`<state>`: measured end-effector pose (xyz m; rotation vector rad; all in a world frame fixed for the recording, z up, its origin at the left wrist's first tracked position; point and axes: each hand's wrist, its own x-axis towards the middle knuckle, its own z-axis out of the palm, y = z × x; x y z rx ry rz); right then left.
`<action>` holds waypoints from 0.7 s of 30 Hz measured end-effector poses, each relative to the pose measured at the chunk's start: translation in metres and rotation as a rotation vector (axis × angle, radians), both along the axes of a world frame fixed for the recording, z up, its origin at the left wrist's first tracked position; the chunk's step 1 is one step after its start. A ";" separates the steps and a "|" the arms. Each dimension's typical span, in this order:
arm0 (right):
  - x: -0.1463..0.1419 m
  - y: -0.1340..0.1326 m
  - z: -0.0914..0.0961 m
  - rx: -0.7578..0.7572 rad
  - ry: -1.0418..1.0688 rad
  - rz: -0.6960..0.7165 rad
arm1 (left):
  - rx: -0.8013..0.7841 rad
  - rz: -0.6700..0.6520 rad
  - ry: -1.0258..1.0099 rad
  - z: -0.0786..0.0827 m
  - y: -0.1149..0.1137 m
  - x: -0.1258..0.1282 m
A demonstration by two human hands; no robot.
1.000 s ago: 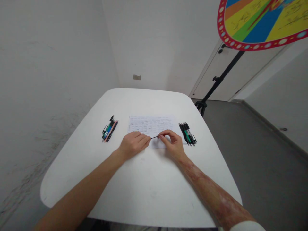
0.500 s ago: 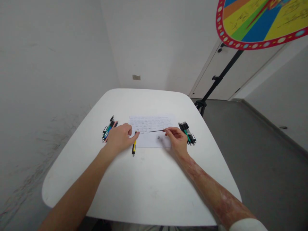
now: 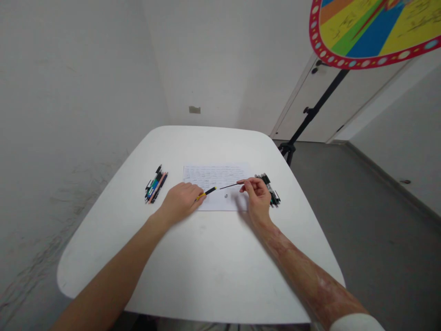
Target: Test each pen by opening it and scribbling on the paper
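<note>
Much of a yellow pen (image 3: 207, 191) sits hidden inside the left hand (image 3: 181, 202).

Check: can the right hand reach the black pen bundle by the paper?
Likely yes: the right hand sits right beside the black pen bundle, nothing between them, though it's holding a thin black refill.

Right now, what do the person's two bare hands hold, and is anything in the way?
Left hand: yellow-and-black pen. Right hand: thin black pen refill. Small grey object on the handwritten white paper sheet, just below the refill.
</note>
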<state>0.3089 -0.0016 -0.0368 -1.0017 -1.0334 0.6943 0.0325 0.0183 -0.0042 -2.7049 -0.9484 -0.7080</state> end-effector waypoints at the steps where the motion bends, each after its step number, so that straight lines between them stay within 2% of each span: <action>1: 0.001 0.001 0.000 -0.003 0.006 -0.010 | 0.019 -0.016 -0.005 -0.001 0.001 0.001; 8: 0.004 0.003 -0.004 -0.001 0.022 -0.063 | 0.054 -0.023 -0.014 -0.007 0.005 0.002; 15: 0.007 0.003 -0.006 0.003 -0.058 -0.059 | 0.081 -0.016 0.004 -0.006 0.005 0.002; 21: 0.005 0.003 -0.004 -0.006 0.006 -0.074 | 0.091 -0.020 0.019 -0.006 0.005 0.003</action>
